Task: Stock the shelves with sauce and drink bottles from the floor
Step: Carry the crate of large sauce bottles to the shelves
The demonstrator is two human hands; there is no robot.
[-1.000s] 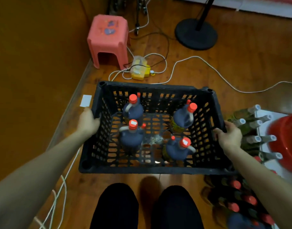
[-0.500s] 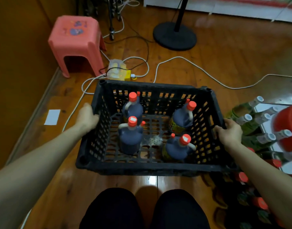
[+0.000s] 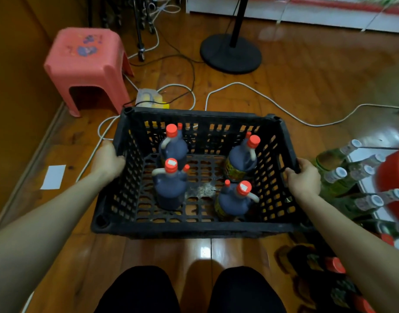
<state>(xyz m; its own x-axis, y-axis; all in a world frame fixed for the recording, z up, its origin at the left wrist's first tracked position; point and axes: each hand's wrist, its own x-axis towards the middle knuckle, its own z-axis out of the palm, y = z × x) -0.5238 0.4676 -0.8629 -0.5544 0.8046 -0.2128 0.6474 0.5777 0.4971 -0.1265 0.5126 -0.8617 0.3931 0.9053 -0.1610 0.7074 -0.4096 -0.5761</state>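
Note:
A black slatted plastic crate [image 3: 194,229] is held over the wooden floor in front of my knees. Inside it stand several dark sauce bottles [image 3: 171,188] with red caps and side handles. My left hand [image 3: 107,161] grips the crate's left wall. My right hand [image 3: 303,177] grips the right wall at its rim. To the right on the floor lie green drink bottles [image 3: 334,177] with white caps, and dark bottles with red caps [image 3: 334,266] lie nearer to me.
A pink plastic stool [image 3: 85,64] stands at the back left by the wooden wall. A black round stand base [image 3: 230,53] sits behind the crate. White and black cables [image 3: 239,86] and a yellow power strip [image 3: 148,99] cross the floor. A red basin [image 3: 395,184] is at the right edge.
The crate with its bottles has shifted right and away from the left wall, held in both hands. The stool, cables and white paper slip now sit further left in view.

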